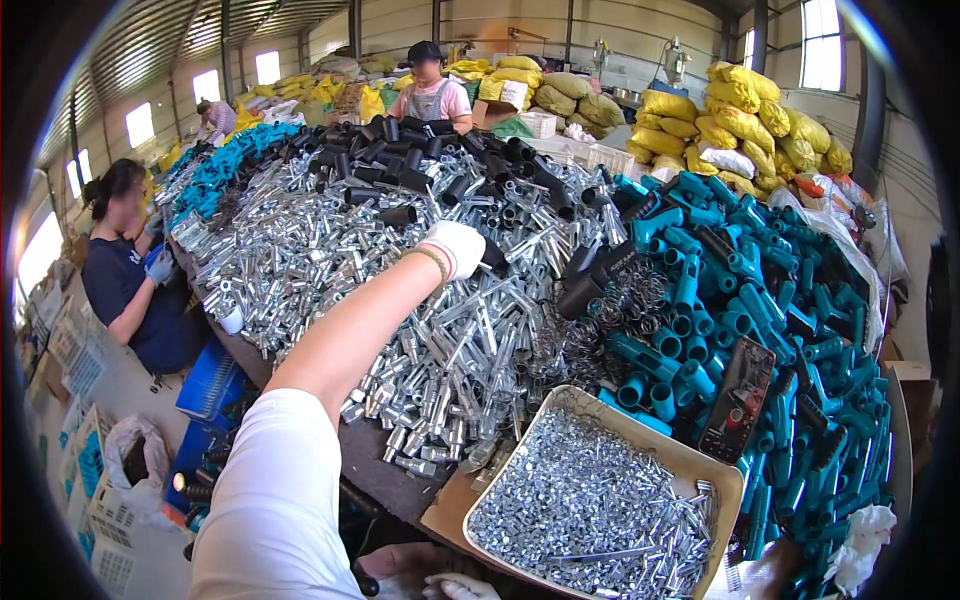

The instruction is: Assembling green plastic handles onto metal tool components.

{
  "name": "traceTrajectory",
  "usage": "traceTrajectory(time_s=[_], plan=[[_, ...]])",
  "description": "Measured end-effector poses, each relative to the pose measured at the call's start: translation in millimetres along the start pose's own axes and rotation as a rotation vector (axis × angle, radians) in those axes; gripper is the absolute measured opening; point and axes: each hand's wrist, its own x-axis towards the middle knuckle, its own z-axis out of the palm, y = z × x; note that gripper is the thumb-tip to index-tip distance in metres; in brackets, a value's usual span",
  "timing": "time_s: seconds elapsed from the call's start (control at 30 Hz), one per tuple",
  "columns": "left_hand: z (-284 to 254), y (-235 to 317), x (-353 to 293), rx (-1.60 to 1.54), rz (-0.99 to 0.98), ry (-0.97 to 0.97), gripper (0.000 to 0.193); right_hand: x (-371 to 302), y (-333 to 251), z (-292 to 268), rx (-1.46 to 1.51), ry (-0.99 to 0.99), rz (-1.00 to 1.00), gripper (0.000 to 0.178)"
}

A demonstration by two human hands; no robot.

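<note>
My left hand (455,250), in a white glove, reaches out over a big heap of shiny metal fittings (300,240). Its fingers curl round a black plastic sleeve (493,256), though the fingertips are mostly hidden. Further black sleeves (398,215) lie along the heap's far side. Low at the bottom edge, only part of my right hand (460,587) shows, also gloved; its fingers are cut off by the frame. In front of me stands a cream tray (735,490) full of small metal pins and bits (580,500). Dark coil springs (640,295) lie tangled beside the metal heap.
Teal plastic handles (690,350) are piled at the right, with a phone (738,400) lying on them. People work at the left (130,270), far side (440,90) and far left (215,118). Blue crates (212,380) stand below the table edge; yellow sacks (740,120) are stacked behind.
</note>
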Motion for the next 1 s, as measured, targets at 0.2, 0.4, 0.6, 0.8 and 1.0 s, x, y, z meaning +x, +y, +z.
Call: traceTrajectory(time_s=[0.2,0.4,0.6,0.8,1.0], plan=[[2,1,15,0.187,0.109,-0.063,0.027,0,1,-5,0.015,0.037,0.0,0.028],[7,1,14,0.27,0.211,-0.004,0.029,-4,1,-7,0.021,0.03,-0.025,0.028],[11,3,16,0.293,0.164,0.032,0.028,-14,12,-16,0.108,0.034,-0.045,0.028],[21,-1,15,0.198,0.149,0.118,0.025,-8,25,-19,0.042,0.11,-0.08,0.031],[-7,8,9,0.249,0.048,-0.031,0.027,-9,9,-16,0.055,0.006,-0.026,0.03]])
